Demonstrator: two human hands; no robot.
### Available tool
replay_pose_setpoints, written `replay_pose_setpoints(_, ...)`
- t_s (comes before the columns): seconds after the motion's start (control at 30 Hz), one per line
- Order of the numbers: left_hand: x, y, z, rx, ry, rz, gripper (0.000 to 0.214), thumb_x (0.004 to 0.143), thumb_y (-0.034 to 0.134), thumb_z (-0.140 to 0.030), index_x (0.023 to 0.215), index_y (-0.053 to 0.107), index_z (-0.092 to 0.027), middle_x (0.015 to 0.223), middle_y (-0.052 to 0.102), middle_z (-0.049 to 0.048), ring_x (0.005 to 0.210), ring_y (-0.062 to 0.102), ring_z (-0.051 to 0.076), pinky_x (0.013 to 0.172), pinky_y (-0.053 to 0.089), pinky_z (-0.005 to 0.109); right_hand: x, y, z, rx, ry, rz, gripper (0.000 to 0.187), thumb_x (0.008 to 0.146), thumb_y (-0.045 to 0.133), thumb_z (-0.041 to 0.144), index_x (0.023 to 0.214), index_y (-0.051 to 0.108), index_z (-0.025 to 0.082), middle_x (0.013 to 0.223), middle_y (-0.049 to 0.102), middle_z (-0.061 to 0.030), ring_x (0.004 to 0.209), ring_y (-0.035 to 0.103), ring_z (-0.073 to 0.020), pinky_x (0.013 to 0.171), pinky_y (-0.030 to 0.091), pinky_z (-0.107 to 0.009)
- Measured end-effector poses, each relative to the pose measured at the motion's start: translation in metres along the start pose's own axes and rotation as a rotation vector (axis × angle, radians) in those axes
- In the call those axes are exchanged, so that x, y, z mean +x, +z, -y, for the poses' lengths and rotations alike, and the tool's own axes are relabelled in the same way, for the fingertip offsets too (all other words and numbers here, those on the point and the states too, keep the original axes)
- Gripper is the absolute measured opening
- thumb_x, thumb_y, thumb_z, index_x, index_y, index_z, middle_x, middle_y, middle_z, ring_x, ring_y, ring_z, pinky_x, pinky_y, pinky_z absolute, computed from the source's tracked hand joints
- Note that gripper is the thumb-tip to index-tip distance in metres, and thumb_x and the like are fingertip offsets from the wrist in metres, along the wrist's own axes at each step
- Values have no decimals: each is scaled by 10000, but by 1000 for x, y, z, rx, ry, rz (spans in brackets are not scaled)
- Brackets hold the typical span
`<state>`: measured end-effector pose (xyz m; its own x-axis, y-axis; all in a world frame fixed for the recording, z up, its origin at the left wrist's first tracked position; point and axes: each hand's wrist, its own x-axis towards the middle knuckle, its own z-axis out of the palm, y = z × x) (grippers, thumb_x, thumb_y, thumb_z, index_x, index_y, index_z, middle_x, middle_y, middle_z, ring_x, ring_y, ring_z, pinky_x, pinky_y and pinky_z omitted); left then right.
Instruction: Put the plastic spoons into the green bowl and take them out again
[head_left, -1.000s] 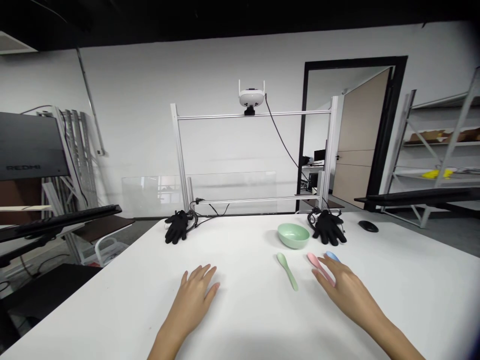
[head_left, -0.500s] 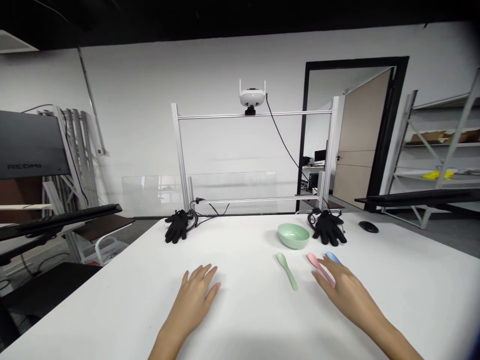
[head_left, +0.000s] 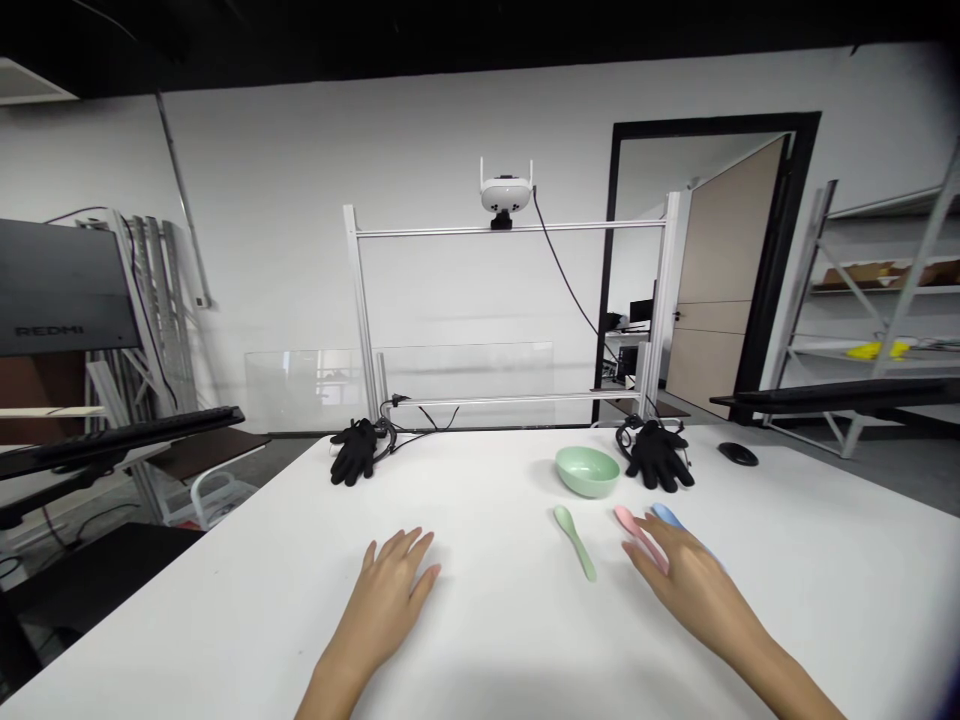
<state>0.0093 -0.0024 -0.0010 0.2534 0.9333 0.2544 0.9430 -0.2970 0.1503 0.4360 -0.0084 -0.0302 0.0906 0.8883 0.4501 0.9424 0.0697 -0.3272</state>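
My left hand (head_left: pixel 390 595) lies flat and open on the white table (head_left: pixel 487 640), touching nothing else. My right hand (head_left: pixel 694 585) rests open over the handle of a pink plastic spoon (head_left: pixel 628 518), and its fingers hide most of that handle. A blue plastic spoon (head_left: pixel 664 515) lies partly under the same hand. Between my hands and slightly nearer the right one lies a green plastic spoon (head_left: pixel 576 548). Beyond it stands a pale green bowl (head_left: pixel 587 472). Black gloves with cables (head_left: pixel 352 452) lie at the far edge, with a second pair (head_left: pixel 658 458) next to the bowl.
An aluminium frame (head_left: pixel 510 232) at the far edge carries a white headset-like camera (head_left: pixel 506 193). A black mouse (head_left: pixel 738 454) lies far right. Keyboards (head_left: pixel 112 440) sit on the left below a monitor (head_left: pixel 60 290). Metal shelving (head_left: pixel 885 290) stands right.
The view has shifted very slightly. My hands, the spoons and the bowl stay in nearly the same places.
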Motion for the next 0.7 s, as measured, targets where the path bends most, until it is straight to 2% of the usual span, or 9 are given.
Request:
replay_pose_setpoints(0.1, 0, 1, 0, 5, 0, 2, 524, 1049, 356, -475, 1493, 525, -255, 1567, 516, 86, 1477, 419, 318, 1210, 279, 599, 1, -1, 0, 6, -1, 13, 582, 969, 409, 546, 1426, 582, 229, 1439, 629, -83, 1418, 489, -325, 1046, 513, -451)
replay_pose_setpoints(0.27, 0, 2, 2, 17, 4, 7, 541, 1053, 335, -490, 1503, 514, -249, 1576, 504, 83, 1484, 407, 317, 1214, 271, 600, 14, -2, -6, -33, 17, 17, 533, 977, 374, 559, 1281, 659, 226, 1290, 704, -111, 1209, 634, -316, 888, 550, -397)
replay_pose_setpoints(0.4, 0, 3, 3, 13, 4, 4, 537, 1051, 339, -490, 1502, 514, -255, 1570, 513, 81, 1478, 417, 314, 1213, 275, 600, 30, -2, -14, -94, 111, 28, 615, 947, 365, 666, 1180, 702, 208, 1115, 750, -137, 1119, 657, -327, 844, 536, -394)
replay_pose_setpoints(0.57, 0, 5, 3, 5, 8, -5, 527, 1047, 357, -489, 1491, 526, -263, 1561, 524, 79, 1472, 428, 318, 1210, 281, 605, 42, -1, -23, -135, 178, 105, 661, 904, 359, 745, 1054, 722, 214, 892, 753, -144, 1049, 663, -345, 805, 524, -399)
replay_pose_setpoints(0.7, 0, 6, 3, 10, 10, 8, 536, 1052, 341, -484, 1502, 514, -251, 1573, 508, 78, 1483, 411, 311, 1217, 271, 598, 46, 6, -29, -130, 246, 176, 657, 893, 362, 755, 980, 721, 211, 833, 732, -145, 997, 675, -346, 775, 520, -401)
